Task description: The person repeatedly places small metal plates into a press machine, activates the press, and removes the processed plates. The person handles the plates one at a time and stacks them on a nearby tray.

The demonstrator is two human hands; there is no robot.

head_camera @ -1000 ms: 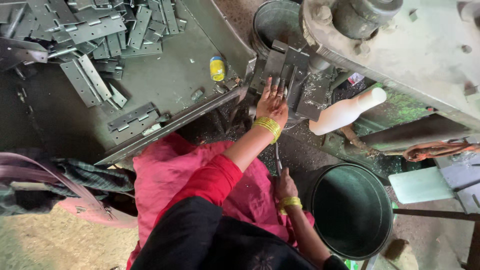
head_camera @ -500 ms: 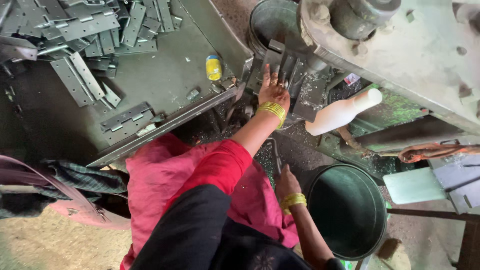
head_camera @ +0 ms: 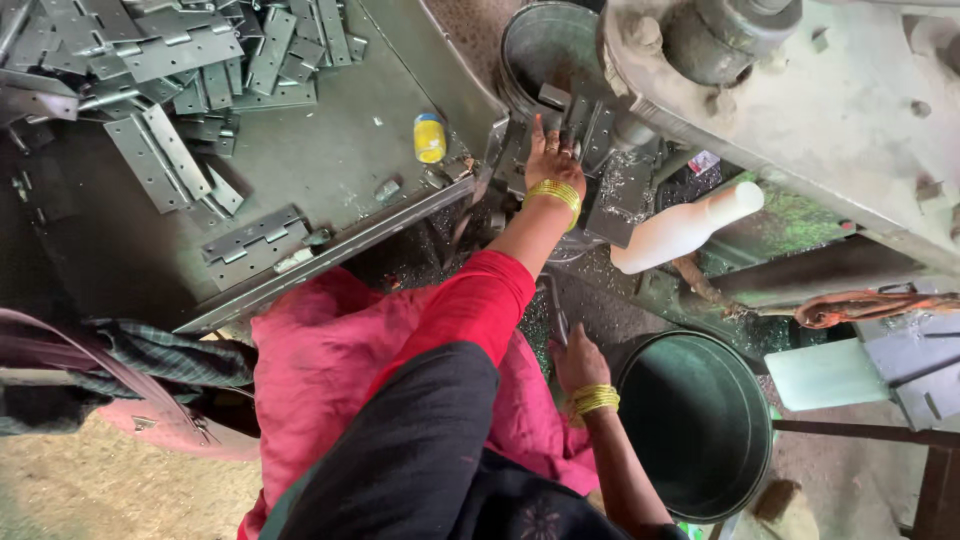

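Observation:
My left hand (head_camera: 552, 160), with yellow bangles at the wrist, reaches forward into the grey press machine (head_camera: 800, 110). Its fingers grip a grey metal hinge plate (head_camera: 598, 130) at the machine's bed. Whether the plate lies flat there I cannot tell. My right hand (head_camera: 578, 362), also wearing yellow bangles, is low beside my lap. It is closed around a thin metal lever (head_camera: 556, 308) that rises toward the machine. A red sleeve and pink cloth cover my lap.
A grey metal tray (head_camera: 330, 170) at the left holds several hinge plates (head_camera: 180, 60) and a small yellow container (head_camera: 429, 138). A dark green bucket (head_camera: 700, 420) stands by my right hand, another bucket (head_camera: 545, 50) stands behind the machine, and a white bottle (head_camera: 685, 228) lies beside it.
My left hand has pushed further forward into the machine over the hinge plate. My right hand stays on the lever. The view has shifted slightly.

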